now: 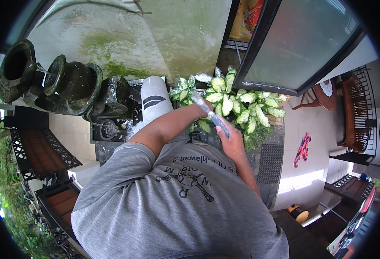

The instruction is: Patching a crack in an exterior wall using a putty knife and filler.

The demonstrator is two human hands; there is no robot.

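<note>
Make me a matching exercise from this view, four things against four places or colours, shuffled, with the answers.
Things:
1. grey-handled tool
2. leafy plant
3. red-and-dark item
4. dark urn

Places or colours:
A. on the pale tiled floor
B. at the picture's left side
C. in the right hand
D. green with pale patches

Pairs: 1-C, 2-D, 3-A, 4-B

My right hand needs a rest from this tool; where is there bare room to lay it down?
Right: pale floor tiles between the dark mat and wooden bench, broken by a red-and-black item. Left: a smaller pale patch between the stone urns and brown-topped furniture. Crowded: straight ahead, where leafy plants bunch up by the tool.
</note>
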